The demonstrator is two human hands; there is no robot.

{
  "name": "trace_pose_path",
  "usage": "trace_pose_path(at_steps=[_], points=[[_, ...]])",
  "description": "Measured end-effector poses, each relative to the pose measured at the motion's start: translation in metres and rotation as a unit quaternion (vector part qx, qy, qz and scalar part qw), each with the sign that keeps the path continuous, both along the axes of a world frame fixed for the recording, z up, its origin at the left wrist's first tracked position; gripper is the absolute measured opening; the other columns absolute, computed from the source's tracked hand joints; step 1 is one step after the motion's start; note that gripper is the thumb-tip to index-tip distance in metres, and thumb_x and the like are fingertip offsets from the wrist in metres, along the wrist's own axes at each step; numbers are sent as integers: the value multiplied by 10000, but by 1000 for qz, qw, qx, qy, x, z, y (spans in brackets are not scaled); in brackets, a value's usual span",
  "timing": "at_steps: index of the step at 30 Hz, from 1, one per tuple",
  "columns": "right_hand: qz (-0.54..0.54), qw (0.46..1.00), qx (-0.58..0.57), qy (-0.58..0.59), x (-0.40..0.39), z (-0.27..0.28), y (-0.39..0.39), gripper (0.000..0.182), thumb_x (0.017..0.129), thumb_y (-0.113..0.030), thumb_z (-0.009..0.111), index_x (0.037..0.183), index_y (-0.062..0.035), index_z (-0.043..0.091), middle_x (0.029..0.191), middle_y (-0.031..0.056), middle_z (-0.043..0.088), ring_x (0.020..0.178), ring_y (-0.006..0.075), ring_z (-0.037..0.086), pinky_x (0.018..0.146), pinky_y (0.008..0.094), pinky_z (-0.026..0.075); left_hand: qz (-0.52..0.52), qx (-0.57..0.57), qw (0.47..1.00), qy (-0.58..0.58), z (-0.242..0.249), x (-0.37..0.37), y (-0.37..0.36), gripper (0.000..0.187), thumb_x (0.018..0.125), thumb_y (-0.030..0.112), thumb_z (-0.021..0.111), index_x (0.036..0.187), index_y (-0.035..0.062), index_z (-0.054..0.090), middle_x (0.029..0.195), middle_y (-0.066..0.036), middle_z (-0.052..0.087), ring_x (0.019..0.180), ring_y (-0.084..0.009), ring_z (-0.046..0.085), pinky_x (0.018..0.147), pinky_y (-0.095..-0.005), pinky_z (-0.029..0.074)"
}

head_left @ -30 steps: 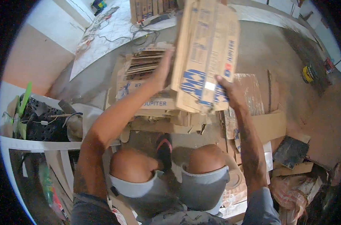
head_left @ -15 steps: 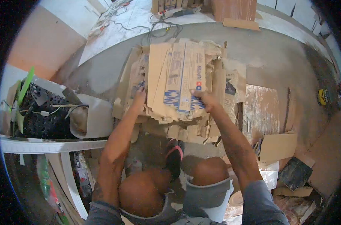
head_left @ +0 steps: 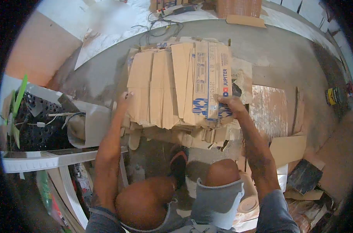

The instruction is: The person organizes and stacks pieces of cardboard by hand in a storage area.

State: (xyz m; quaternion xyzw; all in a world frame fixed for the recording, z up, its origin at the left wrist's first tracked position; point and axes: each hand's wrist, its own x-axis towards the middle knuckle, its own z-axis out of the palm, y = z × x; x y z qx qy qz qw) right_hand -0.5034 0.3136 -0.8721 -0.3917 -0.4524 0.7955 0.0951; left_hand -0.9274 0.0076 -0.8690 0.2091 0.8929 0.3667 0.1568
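Note:
A pile of flattened cardboard lies in front of my legs, its sheets overlapping sideways like a fan. On its right side is a printed cardboard sheet with blue patterns and the word JUPITER. My right hand grips the lower right edge of this sheet, thumb on top and the other fingers hidden beneath. At the pile's left edge, my left hand is closed on the plain cardboard, its fingertips partly hidden. More torn cardboard sticks out below the near edge.
A power tool with a dark cable lies at the back, near a brown box. Left of me stand a black perforated crate and a white metal frame. A wooden board and yellow-labelled bucket are right.
My hands have moved apart, the left one leftward and the right one rightward. The cardboard sheets between them are now spread wider, and the printed sheet has shifted right.

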Motion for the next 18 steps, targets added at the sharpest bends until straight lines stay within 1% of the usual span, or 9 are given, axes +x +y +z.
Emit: trace_pose_path(at_steps=[4,8,11,12,13,14,15,16,18], points=[[-77,995,42,44,0,-9,-14,307,785,-174,743,985,51,680,863,104,702,711,180,662,650,308,540,-21,-31,997,69,-8,-18,-3,484,892,398,605,1152,-10,606,1030,-192,665,899,-308,639,805,-384,488],[-17,957,264,-124,9,-8,-13,374,777,-268,737,1008,21,676,857,134,700,729,204,670,669,329,535,-25,-119,962,244,-51,-56,0,607,913,432,564,1355,33,447,1299,-260,518,1151,-404,528,976,-461,414],[-18,891,406,-202,6,15,-23,430,764,-347,730,1087,-69,666,989,185,658,896,273,639,753,400,518,64,-138,967,204,48,30,60,680,920,433,556,1449,83,311,1442,-262,346,1304,-433,367,1068,-514,317],[-44,845,486,-217,5,10,-26,449,755,-368,728,1127,-126,661,1059,206,623,985,315,601,796,442,502,-16,-128,956,264,56,54,76,676,919,434,555,1453,96,314,1453,-258,328,1320,-436,340,1072,-521,310],[-14,764,565,-310,5,48,-42,643,768,-387,737,1224,24,546,1092,219,630,1024,368,616,844,451,494,-99,-114,936,318,57,79,90,672,919,435,554,1456,109,317,1464,-253,310,1337,-440,312,1077,-527,302],[-18,765,588,-263,3,47,-41,644,774,-366,738,1265,-10,522,1098,213,602,1009,382,590,814,460,490,-181,-93,907,369,59,105,105,668,919,437,553,1460,122,320,1475,-249,292,1353,-443,285,1082,-533,294],[45,684,696,-214,3,33,-44,640,795,-390,709,1302,-62,500,1101,208,584,991,366,579,812,443,475,-227,-91,895,373,66,135,122,679,914,442,558,1464,128,313,1480,-248,279,1361,-443,270,1090,-537,280],[35,672,695,-252,-9,25,-57,614,828,-427,657,1336,-124,491,1190,214,548,1070,355,544,878,475,432,-272,-87,880,379,74,167,137,690,909,446,563,1469,135,306,1486,-246,265,1369,-442,256,1098,-541,266],[2,660,737,-145,-22,22,-76,675,861,-516,576,1410,-154,424,1339,278,434,1237,468,419,998,630,299,-346,-93,857,370,63,199,160,718,894,465,577,1478,162,291,1507,-239,221,1385,-444,218,1107,-568,227]])
